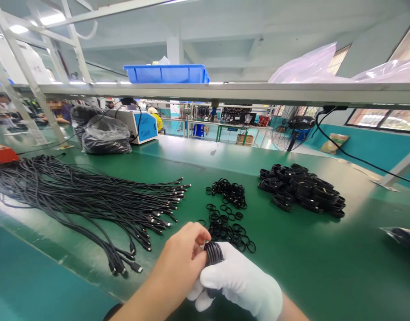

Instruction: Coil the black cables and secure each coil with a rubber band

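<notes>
A coiled black cable [214, 252] sits between my hands over the front of the green table. My right hand [243, 281], in a white glove, is closed around the coil from the right. My bare left hand [183, 249] pinches at the coil's left side; its fingertips are partly hidden. Just beyond lie small black rings [226, 229] in a loose pile, with another pile of rings [229, 192] behind. To the left, many straight black cables [91, 191] are spread, their metal plugs pointing right. Finished-looking coiled cables [303, 189] are heaped at the right.
A bagged black bundle [106, 133] and a blue-and-white machine [142, 127] stand at the back left. Overhead runs a shelf [238, 91] carrying a blue bin [166, 74]. A fan [293, 127] is behind the table. A plastic bag [402, 238] lies at the right edge.
</notes>
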Demonstrator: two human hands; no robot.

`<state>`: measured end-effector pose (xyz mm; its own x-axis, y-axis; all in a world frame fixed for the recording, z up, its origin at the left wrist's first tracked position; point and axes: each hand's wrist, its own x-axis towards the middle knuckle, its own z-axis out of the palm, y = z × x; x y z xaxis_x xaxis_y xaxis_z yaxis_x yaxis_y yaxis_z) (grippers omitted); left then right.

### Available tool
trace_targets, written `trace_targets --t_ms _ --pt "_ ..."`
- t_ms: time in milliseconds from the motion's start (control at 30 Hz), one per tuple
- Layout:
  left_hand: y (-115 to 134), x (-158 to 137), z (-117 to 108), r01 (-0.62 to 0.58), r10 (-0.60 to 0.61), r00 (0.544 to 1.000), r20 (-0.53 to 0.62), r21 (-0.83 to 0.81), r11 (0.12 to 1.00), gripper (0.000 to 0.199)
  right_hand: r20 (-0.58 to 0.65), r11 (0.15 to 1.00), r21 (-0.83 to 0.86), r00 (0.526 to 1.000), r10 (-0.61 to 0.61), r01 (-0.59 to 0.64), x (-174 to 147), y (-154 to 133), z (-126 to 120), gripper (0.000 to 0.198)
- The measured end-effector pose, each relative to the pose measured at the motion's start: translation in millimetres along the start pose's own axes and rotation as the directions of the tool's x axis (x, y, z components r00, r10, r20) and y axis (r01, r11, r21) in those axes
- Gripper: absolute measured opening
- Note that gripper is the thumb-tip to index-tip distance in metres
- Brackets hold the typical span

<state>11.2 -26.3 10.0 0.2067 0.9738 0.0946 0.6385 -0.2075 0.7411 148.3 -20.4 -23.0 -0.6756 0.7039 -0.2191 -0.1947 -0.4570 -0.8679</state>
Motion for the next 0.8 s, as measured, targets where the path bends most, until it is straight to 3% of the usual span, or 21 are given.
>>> trace_targets --t_ms 233,467,667,800 --pt "-11.6 -5.6 10.9 -0.141 0.144 0.984 -0.109 0.036 0.989 0.025 -0.035 0.998 -0.047 0.999 0.036 -0.037 -0.4 -2.5 2.0 0.023" --pt "-16.1 -4.4 7.5 -0.188 0.187 0.981 -0.049 -0.017 0.982 0.028 -0.004 0.983 -0.116 0.99 0.142 -0.141 -3.5 -1.7 -2.3 0.013" --pt "-18.9 -5.3 13.1 -0.209 0.206 0.967 -0.152 -0.004 0.978 0.031 -0.036 0.983 -0.116 0.989 0.14 -0.143 -1.7 -2.1 2.1 0.016" --pt "-17.8 -0.5 9.4 -0.195 0.194 0.974 -0.12 0.005 0.981 0.031 -0.057 0.999 0.008 0.998 0.041 -0.041 -0.3 -0.8 0.0 0.023"
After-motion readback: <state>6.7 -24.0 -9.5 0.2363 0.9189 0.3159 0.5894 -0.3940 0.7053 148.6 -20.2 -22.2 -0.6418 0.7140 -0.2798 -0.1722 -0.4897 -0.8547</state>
